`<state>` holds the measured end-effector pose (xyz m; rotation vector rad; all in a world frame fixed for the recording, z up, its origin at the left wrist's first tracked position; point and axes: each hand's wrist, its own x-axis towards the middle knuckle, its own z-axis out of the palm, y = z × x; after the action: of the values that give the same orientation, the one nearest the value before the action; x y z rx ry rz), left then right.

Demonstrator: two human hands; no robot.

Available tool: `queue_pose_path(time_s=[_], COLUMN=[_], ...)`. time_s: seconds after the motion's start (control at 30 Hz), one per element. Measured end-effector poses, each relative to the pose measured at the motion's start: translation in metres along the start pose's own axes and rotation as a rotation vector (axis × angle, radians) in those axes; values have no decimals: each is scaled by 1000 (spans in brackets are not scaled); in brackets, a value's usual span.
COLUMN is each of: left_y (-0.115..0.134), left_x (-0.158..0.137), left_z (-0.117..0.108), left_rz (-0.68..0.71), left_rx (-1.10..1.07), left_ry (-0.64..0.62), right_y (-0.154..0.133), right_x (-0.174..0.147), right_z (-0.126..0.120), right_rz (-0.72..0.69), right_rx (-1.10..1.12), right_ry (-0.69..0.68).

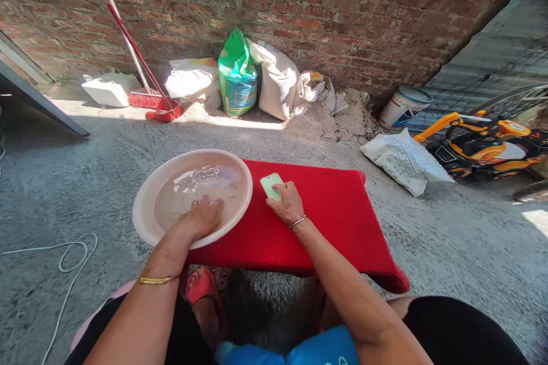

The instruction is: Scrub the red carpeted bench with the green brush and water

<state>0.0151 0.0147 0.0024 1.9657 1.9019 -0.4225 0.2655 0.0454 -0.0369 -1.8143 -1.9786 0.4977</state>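
A wide pinkish-white basin [143,205] of water sits on the left part of a low bench covered with red cloth [329,211]. Inside the basin, my left hand [203,218] dips its fingers into the water, apart and holding nothing that I can see; the fingertips are partly under the surface. To the right of the basin, my right hand [289,203] grips a pale green, flat rectangular case [271,183] with rounded corners by its near right edge. The case is at the cloth, close to the basin's rim.
Against the brick wall lean a red dustpan [165,112], a broom [145,98] and several sacks, among them a green bag [238,80]. A bucket [405,107], a white sack [406,161] and a yellow-black toy excavator [488,145] are at right. A cable [71,259] lies on the left floor.
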Motion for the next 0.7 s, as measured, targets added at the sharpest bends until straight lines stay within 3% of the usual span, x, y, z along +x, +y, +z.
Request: queue_pose_path(time_s=[0.07, 0.13, 0.2, 0.4, 0.5, 0.6, 0.7], left_y=[1, 3, 5, 10, 10, 9, 8], left_x=[-1, -3, -4, -7, -7, -6, -6], left_z=[-3, -6, -8, -9, -8, -5, -1], left_rz=[3, -2, -10, 14, -15, -30, -26], left_rx=[27, 43, 47, 32, 1, -25, -45], left_ry=[-40, -66, -65, -34, -35, -32, -25], right_y=[-13, 0, 37, 194, 236, 229, 177], right_x=[9, 12, 8, -31, -50, -50, -27], right_z=[8, 1, -18, -109, -130, -121, -91], right_rz=[-38, -12, 70, 453, 616, 564, 379], right_rx=[-13, -24, -40, -182, -212, -166, -107], right_ry=[-63, -74, -19, 266, 378, 414, 354])
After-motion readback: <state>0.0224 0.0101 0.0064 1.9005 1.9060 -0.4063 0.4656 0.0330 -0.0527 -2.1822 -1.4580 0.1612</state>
